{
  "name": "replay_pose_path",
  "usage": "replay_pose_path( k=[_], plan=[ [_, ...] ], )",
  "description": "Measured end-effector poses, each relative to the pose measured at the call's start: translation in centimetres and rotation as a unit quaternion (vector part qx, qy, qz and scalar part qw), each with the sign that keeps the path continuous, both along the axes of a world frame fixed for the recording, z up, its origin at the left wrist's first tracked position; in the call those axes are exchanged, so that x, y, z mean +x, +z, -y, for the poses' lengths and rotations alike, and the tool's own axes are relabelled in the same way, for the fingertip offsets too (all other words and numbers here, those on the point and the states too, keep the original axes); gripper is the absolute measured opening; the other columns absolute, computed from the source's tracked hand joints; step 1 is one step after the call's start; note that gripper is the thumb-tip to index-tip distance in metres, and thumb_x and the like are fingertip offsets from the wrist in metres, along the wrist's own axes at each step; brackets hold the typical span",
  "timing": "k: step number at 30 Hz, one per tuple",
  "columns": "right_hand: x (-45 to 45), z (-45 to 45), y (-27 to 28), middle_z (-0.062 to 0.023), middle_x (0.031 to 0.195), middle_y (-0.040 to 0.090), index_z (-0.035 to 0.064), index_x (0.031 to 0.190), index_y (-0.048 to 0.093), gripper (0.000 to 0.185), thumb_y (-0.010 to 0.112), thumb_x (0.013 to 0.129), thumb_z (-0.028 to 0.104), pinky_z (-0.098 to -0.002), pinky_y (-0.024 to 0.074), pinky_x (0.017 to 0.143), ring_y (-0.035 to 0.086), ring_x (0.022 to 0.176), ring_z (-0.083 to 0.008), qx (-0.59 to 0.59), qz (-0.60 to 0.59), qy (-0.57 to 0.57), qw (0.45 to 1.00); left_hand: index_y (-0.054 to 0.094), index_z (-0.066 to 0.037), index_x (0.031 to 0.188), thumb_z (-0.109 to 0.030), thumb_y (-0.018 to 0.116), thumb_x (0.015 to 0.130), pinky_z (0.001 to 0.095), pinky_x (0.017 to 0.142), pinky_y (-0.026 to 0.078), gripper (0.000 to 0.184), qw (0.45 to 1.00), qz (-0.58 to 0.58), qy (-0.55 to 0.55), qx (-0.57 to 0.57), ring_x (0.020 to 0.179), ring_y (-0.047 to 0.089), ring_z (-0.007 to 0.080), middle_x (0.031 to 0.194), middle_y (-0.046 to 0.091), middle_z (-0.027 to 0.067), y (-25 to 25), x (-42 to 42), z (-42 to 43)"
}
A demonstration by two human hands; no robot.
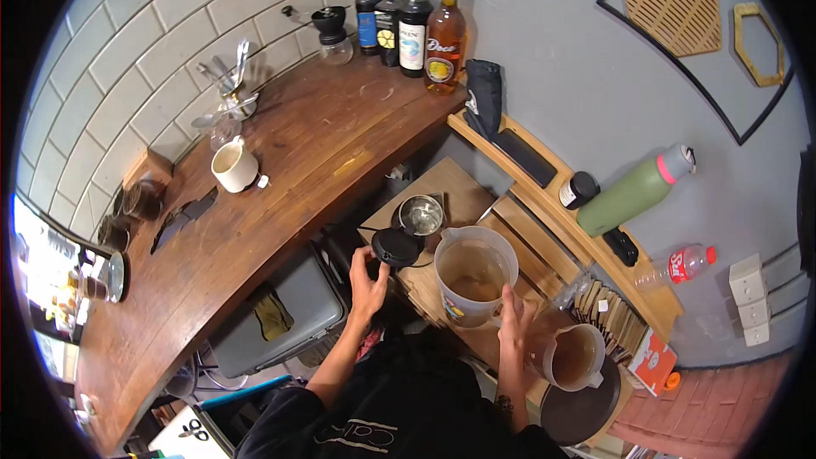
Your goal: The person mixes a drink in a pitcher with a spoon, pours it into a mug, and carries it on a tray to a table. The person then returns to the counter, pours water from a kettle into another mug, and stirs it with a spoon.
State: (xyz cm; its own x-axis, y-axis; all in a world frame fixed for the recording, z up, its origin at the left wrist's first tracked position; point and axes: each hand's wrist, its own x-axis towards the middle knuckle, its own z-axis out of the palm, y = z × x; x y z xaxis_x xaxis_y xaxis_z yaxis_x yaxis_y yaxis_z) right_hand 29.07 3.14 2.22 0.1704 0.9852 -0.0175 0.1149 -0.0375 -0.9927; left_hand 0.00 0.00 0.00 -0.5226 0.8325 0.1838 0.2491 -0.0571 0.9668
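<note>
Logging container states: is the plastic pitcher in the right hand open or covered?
Open: the plastic pitcher in the right hand has a bare rim, its inside visible.

- Pitcher (pixel 463 308): translucent whitish, light brown inside.
- Disc (pixel 396 247): black.
- Jug (pixel 597 357): translucent, a deeper reddish brown inside.
- Shirt (pixel 399 404): black, pale lettering.
- Counter (pixel 323 149): reddish brown, streaked darker and lighter.
- Mug (pixel 233 168): cream.
- Flask (pixel 625 198): green, pink band, grey cap.
- Soda bottle (pixel 682 266): clear, red label with white letters, red cap.
- Liquor bottle (pixel 444 38): amber, yellow fruit on label.
- Tiles (pixel 195 8): off-white, brick pattern, darker joints.
- Wall (pixel 544 42): grey.
- Card (pixel 654 362): orange-red and white.
</note>
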Motion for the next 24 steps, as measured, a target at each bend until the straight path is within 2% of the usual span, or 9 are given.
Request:
replay_pose_path(
  k=[2, 3, 5, 7, 9, 15, 17, 20, 24],
  plan=[
    [-0.5, 0.6, -0.6, -0.0012, 0.057, 0.053, -0.0026, 0.067, 0.061, 0.044, 0.072, 0.094, 0.031, -0.0345, 0.0374, 0.054, 0.047, 0.058, -0.0114, 0.066, -0.012, -0.029, 0.997, 0.058, 0.003, 0.106, -0.007, 0.072, 0.088, 0.0359, 0.084, 0.05, 0.025, 0.985, -0.159, 0.026, 0.069, 0.088, 0.062, 0.0271, 0.095, 0.062, 0.0137, 1.0, -0.5, 0.8],
    [-0.1, 0.6, -1.6, -0.0001, 0.057, 0.052, -0.0027, 0.066, 0.06, 0.045, 0.072, 0.094, 0.03, -0.0345, 0.0364, 0.053, 0.046, 0.057, -0.0108, 0.087, -0.02, -0.041, 0.995, 0.058, 0.003, 0.106, -0.007, 0.072, 0.088, 0.0359, 0.084, 0.05, 0.025, 0.983, -0.173, 0.016, 0.067, 0.088, 0.062, 0.0271, 0.095, 0.062, 0.0137, 1.5, -0.1, -0.2],
    [1.3, 1.2, -1.8, 0.0028, 0.055, 0.048, -0.0023, 0.064, 0.058, 0.045, 0.07, 0.095, 0.027, -0.0329, 0.0349, 0.053, 0.044, 0.056, -0.0091, 0.038, 0.044, 0.004, 0.998, 0.059, 0.002, 0.101, -0.003, 0.073, 0.086, 0.0356, 0.083, 0.049, 0.022, 0.98, -0.175, 0.014, 0.094, 0.088, 0.06, 0.0262, 0.093, 0.061, 0.0133, 2.0, 0.5, -0.9],
    [1.1, 1.8, -0.5, 0.0034, 0.055, 0.047, -0.002, 0.063, 0.057, 0.044, 0.07, 0.095, 0.025, -0.0324, 0.0346, 0.053, 0.044, 0.056, -0.0083, 0.052, 0.031, 0.002, 0.998, 0.061, 0.002, 0.103, -0.004, 0.076, 0.084, 0.0367, 0.084, 0.049, 0.024, 0.982, -0.17, -0.008, 0.087, 0.091, 0.061, 0.028, 0.096, 0.062, 0.0138, 3.1, 0.6, -2.3],
    [1.0, 2.3, -0.6, 0.004, 0.055, 0.046, -0.0016, 0.061, 0.056, 0.044, 0.069, 0.096, 0.023, -0.0319, 0.0344, 0.053, 0.043, 0.056, -0.0076, 0.065, 0.017, 0.004, 0.998, 0.063, 0.002, 0.106, -0.006, 0.078, 0.083, 0.0387, 0.083, 0.049, 0.028, 0.954, -0.268, -0.024, 0.132, 0.092, 0.061, 0.0313, 0.097, 0.063, 0.0145, 4.2, 0.5, -4.4],
    [0.8, 3.0, 0.6, 0.0031, 0.059, 0.048, -0.0022, 0.065, 0.057, 0.038, 0.07, 0.095, 0.018, -0.0302, 0.0354, 0.053, 0.044, 0.059, -0.0063, 0.043, -0.043, -0.022, 0.998, 0.07, -0.006, 0.107, -0.021, 0.077, 0.086, 0.0412, 0.086, 0.043, 0.027, 0.912, -0.387, -0.107, 0.084, 0.1, 0.056, 0.0311, 0.106, 0.061, 0.0109, 6.5, 0.1, -9.6],
    [1.0, 3.3, -0.2, 0.0024, 0.062, 0.052, -0.0032, 0.069, 0.06, 0.033, 0.071, 0.095, 0.015, -0.0295, 0.0374, 0.055, 0.046, 0.061, -0.0065, 0.037, -0.009, -0.023, 0.999, 0.071, -0.007, 0.104, -0.023, 0.077, 0.086, 0.0415, 0.083, 0.042, 0.025, 0.893, -0.425, -0.148, 0.02, 0.097, 0.055, 0.0312, 0.101, 0.059, 0.0099, 6.6, -0.2, -10.8],
    [1.0, 3.5, 0.3, 0.0013, 0.065, 0.058, -0.0035, 0.071, 0.061, 0.03, 0.07, 0.094, 0.013, -0.0297, 0.0401, 0.056, 0.05, 0.062, -0.0071, 0.067, 0.037, -0.038, 0.996, 0.074, -0.01, 0.103, -0.028, 0.077, 0.084, 0.0407, 0.082, 0.042, 0.027, 0.882, -0.444, -0.156, 0.017, 0.095, 0.054, 0.0307, 0.098, 0.058, 0.0089, 6.8, -0.7, -12.1],
    [1.2, 3.8, 0.2, -0.0004, 0.066, 0.062, -0.0036, 0.072, 0.063, 0.028, 0.07, 0.094, 0.012, -0.0304, 0.0423, 0.057, 0.053, 0.063, -0.0081, 0.054, 0.028, -0.033, 0.998, 0.077, -0.015, 0.102, -0.031, 0.081, 0.079, 0.0423, 0.079, 0.044, 0.029, 0.877, -0.438, -0.197, -0.007, 0.092, 0.056, 0.0309, 0.093, 0.059, 0.0086, 6.3, -2.2, -13.3]
  ],
)
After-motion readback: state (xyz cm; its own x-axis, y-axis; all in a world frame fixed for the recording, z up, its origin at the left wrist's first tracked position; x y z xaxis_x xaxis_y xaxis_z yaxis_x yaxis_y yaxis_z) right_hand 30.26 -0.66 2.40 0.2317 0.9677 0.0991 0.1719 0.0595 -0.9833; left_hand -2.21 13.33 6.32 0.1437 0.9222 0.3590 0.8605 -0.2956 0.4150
